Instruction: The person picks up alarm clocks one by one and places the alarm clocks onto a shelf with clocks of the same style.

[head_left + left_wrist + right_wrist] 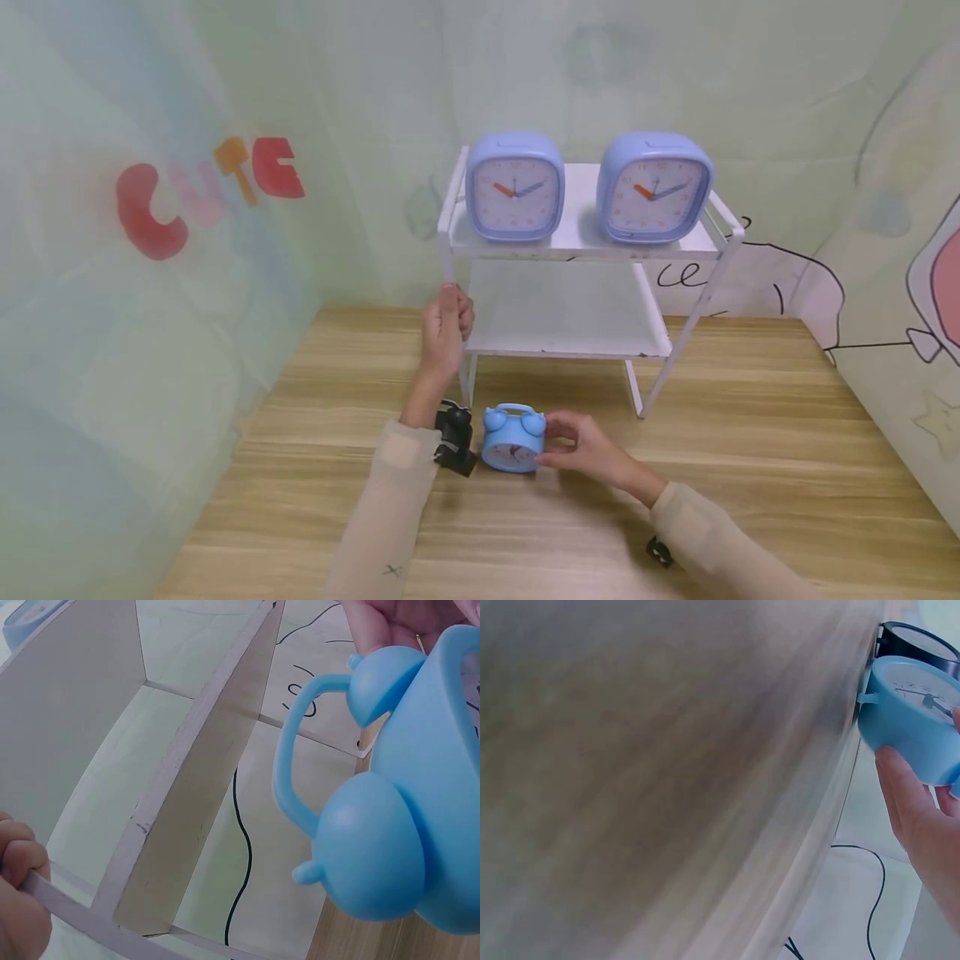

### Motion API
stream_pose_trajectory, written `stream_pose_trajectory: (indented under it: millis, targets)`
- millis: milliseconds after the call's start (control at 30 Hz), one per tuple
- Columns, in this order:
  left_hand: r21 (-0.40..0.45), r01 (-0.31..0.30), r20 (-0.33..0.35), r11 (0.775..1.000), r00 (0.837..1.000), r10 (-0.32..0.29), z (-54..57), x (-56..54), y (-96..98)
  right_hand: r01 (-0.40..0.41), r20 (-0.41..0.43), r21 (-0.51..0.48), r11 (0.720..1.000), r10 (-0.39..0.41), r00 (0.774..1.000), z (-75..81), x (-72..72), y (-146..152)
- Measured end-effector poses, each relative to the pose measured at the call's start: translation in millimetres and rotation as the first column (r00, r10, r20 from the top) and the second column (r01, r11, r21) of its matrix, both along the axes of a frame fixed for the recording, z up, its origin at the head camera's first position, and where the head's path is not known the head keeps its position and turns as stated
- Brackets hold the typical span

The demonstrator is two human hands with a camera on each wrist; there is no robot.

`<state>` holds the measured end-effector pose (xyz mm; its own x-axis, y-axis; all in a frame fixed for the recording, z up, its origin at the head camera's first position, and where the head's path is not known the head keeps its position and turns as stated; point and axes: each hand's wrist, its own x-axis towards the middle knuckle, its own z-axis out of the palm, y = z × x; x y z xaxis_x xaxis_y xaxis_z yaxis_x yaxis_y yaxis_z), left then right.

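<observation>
My left hand (444, 329) grips the left front leg (447, 265) of a white two-tier shelf (558, 308); in the left wrist view its fingers (22, 855) curl round the bar. Low in front of the shelf is a light blue twin-bell alarm clock (512, 440), face toward me and handle on top. My right hand (588, 450) pinches this clock at its right side, thumb near the face and fingers behind. In the right wrist view a black-rimmed round clock (922, 641) shows just beyond the blue one.
Two square periwinkle clocks, a left one (515, 190) and a right one (656, 192), stand on the top tier. The shelf rests on a wood-grain tabletop (322, 467), enclosed by pale printed sheets (375, 125) at the back and sides.
</observation>
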<state>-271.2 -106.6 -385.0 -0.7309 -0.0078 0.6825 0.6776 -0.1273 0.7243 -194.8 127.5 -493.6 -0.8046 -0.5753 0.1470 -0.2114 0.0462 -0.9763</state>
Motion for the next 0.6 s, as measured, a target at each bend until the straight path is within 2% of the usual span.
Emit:
stream_pose_trajectory:
  millis: [167,600]
  targets:
    - [0.000,-0.001,0.004,1.000,1.000,0.001,0.7,-0.1,0.7,-0.017,-0.044,0.034,0.999,0.018,0.999,-0.6,-2.4,0.5]
    - [-0.009,-0.005,-0.001,1.000,1.000,0.005,0.1,1.1,-0.5,-0.037,-0.085,0.052,0.998,0.041,0.996,1.6,-2.0,2.0]
